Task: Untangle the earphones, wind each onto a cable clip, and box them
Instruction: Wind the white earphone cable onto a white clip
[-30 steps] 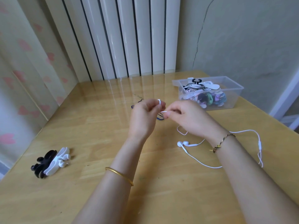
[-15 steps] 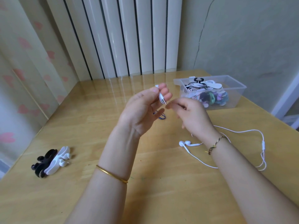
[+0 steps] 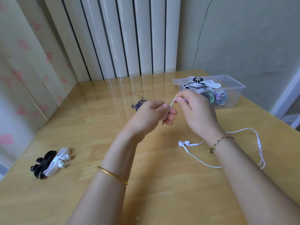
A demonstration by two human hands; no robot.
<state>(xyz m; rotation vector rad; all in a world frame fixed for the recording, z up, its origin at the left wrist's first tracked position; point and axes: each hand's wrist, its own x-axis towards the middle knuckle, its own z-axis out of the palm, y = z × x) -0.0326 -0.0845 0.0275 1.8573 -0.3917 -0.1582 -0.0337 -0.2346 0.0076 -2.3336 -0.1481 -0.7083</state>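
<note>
Both hands are up over the middle of the wooden counter [image 3: 97, 130], working one white earphone cable [image 3: 172, 103]. The left hand [image 3: 151, 117] has its grip clamped on the plug end, with the gold jack plug [image 3: 163, 122] poking out below the fingers. The right hand [image 3: 194, 111] is pinching the same cable just above, thumb and forefinger together on it, so there's a short taut bit running between the two.

The rest of the cable trails off to the right across the counter, past the inline remote [image 3: 259, 143], and the two white earbuds [image 3: 186, 143] sit just under the right wrist. A dark tangled earphone [image 3: 139, 103] lies behind the left hand. A black cable clip [image 3: 43, 163] and a white cable clip [image 3: 56, 161] lie touching, way off to the left. The clear plastic box [image 3: 233, 95] at back right already has several wound sets in it.
</note>
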